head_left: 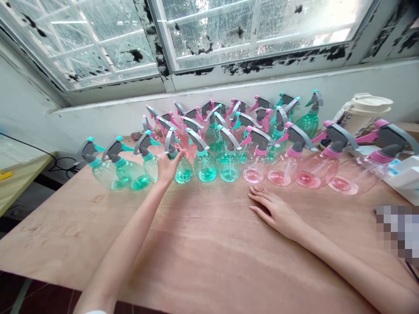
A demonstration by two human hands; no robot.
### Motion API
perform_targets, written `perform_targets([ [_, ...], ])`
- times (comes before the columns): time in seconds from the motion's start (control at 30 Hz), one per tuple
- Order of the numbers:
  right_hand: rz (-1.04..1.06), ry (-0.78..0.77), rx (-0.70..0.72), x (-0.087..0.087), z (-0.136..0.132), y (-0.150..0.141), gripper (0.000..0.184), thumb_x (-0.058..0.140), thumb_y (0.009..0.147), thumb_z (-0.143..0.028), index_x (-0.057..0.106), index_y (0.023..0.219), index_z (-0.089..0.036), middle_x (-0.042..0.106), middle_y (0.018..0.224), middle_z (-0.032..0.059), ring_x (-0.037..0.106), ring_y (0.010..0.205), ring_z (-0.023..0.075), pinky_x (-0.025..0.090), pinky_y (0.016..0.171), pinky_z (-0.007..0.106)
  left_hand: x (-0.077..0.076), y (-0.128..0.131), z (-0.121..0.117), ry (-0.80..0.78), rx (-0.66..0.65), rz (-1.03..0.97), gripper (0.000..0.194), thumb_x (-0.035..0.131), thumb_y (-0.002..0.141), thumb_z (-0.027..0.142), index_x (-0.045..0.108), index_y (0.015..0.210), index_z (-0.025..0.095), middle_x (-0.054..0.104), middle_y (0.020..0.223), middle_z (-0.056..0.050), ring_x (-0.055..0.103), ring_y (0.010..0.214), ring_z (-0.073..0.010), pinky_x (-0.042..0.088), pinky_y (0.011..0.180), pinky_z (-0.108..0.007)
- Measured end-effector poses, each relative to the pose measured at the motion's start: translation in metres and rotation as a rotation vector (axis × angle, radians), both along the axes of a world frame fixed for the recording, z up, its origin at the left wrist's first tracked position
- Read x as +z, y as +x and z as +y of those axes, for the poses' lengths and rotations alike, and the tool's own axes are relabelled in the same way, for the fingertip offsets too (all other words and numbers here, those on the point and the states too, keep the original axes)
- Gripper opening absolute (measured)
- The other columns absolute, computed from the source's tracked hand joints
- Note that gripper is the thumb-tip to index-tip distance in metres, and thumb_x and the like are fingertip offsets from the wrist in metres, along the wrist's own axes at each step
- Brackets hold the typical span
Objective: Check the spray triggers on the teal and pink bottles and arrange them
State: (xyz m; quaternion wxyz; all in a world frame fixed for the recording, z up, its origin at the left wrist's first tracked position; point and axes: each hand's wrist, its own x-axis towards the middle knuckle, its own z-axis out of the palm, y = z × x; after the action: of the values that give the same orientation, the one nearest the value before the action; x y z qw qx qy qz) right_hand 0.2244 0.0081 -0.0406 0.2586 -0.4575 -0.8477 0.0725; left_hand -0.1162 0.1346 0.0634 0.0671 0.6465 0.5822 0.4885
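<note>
My left hand (168, 168) is closed around the neck of a green spray bottle (183, 175), just under its grey head. The bottle stands upright in the front row, and the hand hides part of it. Two more green spray bottles, one a clear green bottle (207, 168) and one beside it (229, 168), stand to its right. On the bare wood lies my right hand (278, 211), palm down with fingers stretched out and nothing in them. Its fingertips are just in front of a pink spray bottle (253, 168).
Several more green and pink spray bottles crowd the wooden table (203, 244) behind the front row. A lidded white cup (363, 113) stands at the back right, with white boxes (406, 172) in front. Behind is a window (255, 32); another table (24, 183) is at the left.
</note>
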Motion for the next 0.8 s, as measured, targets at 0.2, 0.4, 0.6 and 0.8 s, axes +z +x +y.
perform_targets([
  [0.2,0.015,0.002,0.001,-0.001,0.000,0.000,0.037,0.047,0.097,-0.035,0.059,0.127,-0.017,0.057,0.139,0.0117,0.051,0.131,0.0289,0.041,0.111,0.053,-0.003,0.000,-0.006,0.029,0.011,-0.015,0.048,0.066,0.079,0.061,0.064,0.098,0.017,0.071,0.099,-0.010,0.066,0.102,-0.0287,0.048,0.093,-0.042],
  [0.4,0.005,0.006,-0.001,0.001,0.000,-0.002,0.037,0.046,0.097,-0.034,0.061,0.125,-0.016,0.058,0.138,0.0129,0.051,0.131,0.0300,0.041,0.110,0.054,-0.020,-0.004,-0.049,0.166,0.037,-0.093,0.054,0.072,0.081,0.046,0.051,0.123,0.020,0.060,0.126,-0.012,0.057,0.121,-0.0251,0.047,0.102,-0.041],
  [0.6,0.039,0.004,-0.002,-0.002,0.001,-0.001,0.037,0.048,0.096,-0.036,0.060,0.127,-0.019,0.057,0.139,0.0108,0.051,0.131,0.0289,0.041,0.111,0.053,-0.027,0.016,-0.094,0.238,0.023,-0.078,0.024,0.064,0.087,0.033,0.057,0.106,0.020,0.059,0.114,-0.008,0.061,0.107,-0.0215,0.055,0.087,-0.038],
  [0.8,0.025,0.007,0.004,-0.004,0.001,0.000,0.038,0.046,0.097,-0.036,0.059,0.127,-0.018,0.056,0.140,0.0108,0.050,0.132,0.0281,0.040,0.112,0.052,-0.015,0.066,-0.070,0.116,-0.037,-0.049,0.038,0.067,0.087,0.038,0.051,0.116,0.021,0.061,0.119,-0.009,0.061,0.111,-0.0219,0.052,0.093,-0.038],
])
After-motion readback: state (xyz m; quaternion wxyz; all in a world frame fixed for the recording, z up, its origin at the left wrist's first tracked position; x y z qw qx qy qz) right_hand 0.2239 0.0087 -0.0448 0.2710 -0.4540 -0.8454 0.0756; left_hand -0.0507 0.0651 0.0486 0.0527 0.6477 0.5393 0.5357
